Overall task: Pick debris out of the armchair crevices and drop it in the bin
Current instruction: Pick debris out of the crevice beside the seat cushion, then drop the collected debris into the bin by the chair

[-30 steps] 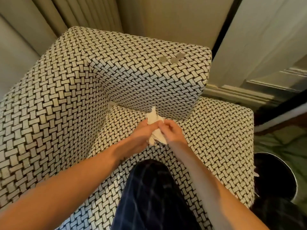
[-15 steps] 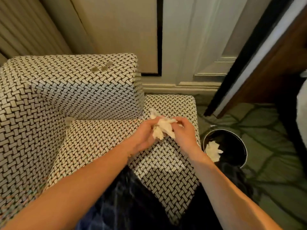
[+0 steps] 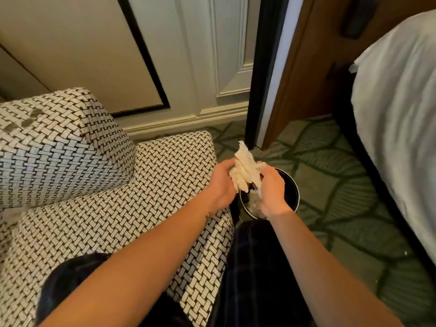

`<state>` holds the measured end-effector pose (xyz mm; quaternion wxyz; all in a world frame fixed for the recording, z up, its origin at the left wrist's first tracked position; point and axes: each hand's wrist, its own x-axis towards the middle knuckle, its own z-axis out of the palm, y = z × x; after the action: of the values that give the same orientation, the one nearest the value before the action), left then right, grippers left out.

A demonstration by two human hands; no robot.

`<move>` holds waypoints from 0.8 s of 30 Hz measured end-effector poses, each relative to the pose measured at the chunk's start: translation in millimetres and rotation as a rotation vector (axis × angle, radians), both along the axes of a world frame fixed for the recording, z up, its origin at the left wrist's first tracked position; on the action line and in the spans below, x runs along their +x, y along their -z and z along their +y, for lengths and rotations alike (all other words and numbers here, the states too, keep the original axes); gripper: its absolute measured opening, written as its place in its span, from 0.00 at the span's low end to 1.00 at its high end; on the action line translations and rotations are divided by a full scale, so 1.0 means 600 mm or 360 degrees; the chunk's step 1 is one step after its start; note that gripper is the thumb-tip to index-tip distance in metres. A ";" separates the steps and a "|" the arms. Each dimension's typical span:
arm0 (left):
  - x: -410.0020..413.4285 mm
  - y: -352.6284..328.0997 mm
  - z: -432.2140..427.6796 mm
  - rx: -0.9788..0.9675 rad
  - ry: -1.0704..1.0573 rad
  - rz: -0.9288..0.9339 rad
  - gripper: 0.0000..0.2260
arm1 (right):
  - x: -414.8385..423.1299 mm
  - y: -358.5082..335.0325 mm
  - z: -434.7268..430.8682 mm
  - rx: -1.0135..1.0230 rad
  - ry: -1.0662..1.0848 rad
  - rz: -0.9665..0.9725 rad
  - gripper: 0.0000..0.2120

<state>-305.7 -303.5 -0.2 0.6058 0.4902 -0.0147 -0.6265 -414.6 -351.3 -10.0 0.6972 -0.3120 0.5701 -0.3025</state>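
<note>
Cream crumpled tissue (image 3: 245,171) (a ragged, twisted wad) is clamped between both hands. The left grip (image 3: 220,185) curls its fingers round one side and the right grip (image 3: 272,192) round the other. The wad is held over the round black bin (image 3: 293,192), which stands just beside the basket-weave armchair (image 3: 141,197) on green patterned carpet (image 3: 330,185).

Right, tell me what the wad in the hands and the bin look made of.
Tissue wad: likely paper tissue, matte off-white, crumpled with ragged edges. Bin: perhaps metal or glossy plastic, black inside with a shiny rim; cannot tell which.
</note>
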 end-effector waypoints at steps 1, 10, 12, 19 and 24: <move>-0.012 0.014 -0.011 0.0043 -0.0002 0.0015 0.18 | -0.012 0.014 -0.009 0.0047 0.0024 0.0002 0.12; -0.047 0.097 -0.059 0.0247 -0.0254 0.0367 0.25 | -0.046 0.101 -0.019 0.0553 0.0622 -0.0333 0.16; -0.047 0.108 -0.066 0.0258 -0.0273 0.0405 0.28 | -0.043 0.111 -0.020 0.0573 0.0676 -0.0351 0.18; -0.049 0.129 -0.076 0.0327 -0.0314 0.0404 0.32 | -0.045 0.147 -0.027 0.0603 0.0840 -0.0488 0.15; -0.056 0.128 -0.072 0.0349 -0.0327 0.0455 0.33 | -0.047 0.143 -0.027 0.0599 0.0832 -0.0472 0.17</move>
<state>-339.1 -346.6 -77.3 0.6055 0.4584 0.1898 -0.6223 -442.9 -367.7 -96.1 0.7166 0.0258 0.5691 -0.4024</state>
